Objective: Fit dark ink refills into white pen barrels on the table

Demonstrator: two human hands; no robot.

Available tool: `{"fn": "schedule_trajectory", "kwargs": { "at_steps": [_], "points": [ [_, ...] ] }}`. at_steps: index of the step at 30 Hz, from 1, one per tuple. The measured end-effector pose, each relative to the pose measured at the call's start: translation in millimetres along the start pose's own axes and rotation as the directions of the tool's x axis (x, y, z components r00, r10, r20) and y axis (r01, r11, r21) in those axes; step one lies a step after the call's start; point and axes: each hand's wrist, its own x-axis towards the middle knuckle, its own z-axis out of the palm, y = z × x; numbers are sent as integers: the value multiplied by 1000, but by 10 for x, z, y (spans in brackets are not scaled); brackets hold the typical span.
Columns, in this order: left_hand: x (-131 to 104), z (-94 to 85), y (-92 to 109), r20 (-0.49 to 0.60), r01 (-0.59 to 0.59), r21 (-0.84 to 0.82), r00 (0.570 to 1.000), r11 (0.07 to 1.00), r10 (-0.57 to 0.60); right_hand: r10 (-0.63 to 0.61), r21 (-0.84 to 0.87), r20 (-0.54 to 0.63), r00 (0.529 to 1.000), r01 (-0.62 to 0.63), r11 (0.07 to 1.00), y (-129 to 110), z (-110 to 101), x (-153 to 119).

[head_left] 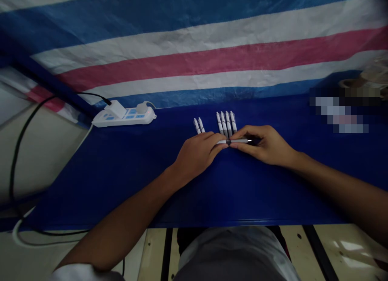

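A white pen with a grey grip (241,141) lies level between my two hands, its metal tip pointing right. My left hand (197,152) is closed round the white barrel end, with the fingertips near the pen's middle. With thumb and forefinger, my right hand (266,143) pinches the grey grip part beside the joint. Just behind the hands, several white and grey pens (226,121) lie side by side in a row. Two more white pens (199,125) rest to their left, their lower ends hidden by my left hand.
The blue table (121,184) runs across the view, its front edge close to my body. A white power strip (127,116) with two plugs sits at the back left, and a black cable (18,152) hangs there. Striped sheeting (194,63) forms the back. The far right is pixelated.
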Motion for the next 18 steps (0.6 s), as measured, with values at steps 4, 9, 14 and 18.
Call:
{"fn": "schedule_trajectory", "kwargs": {
  "at_steps": [4,9,14,18],
  "points": [
    [2,2,18,-13,7,-7,1000,1000,-7,70,4,28,997,-70,998,-7,71,-9],
    [6,-11,-7,-19,48,1,999,999,-48,4,-49,36,999,-2,999,3,59,-17],
    [5,-26,-24,-4,27,31,1000,999,-27,-19,-65,46,999,22,998,43,8,-11],
    [11,-32,-34,0,41,14,999,999,-41,-59,-54,25,998,61,997,59,-10,-20]
  ]
}}
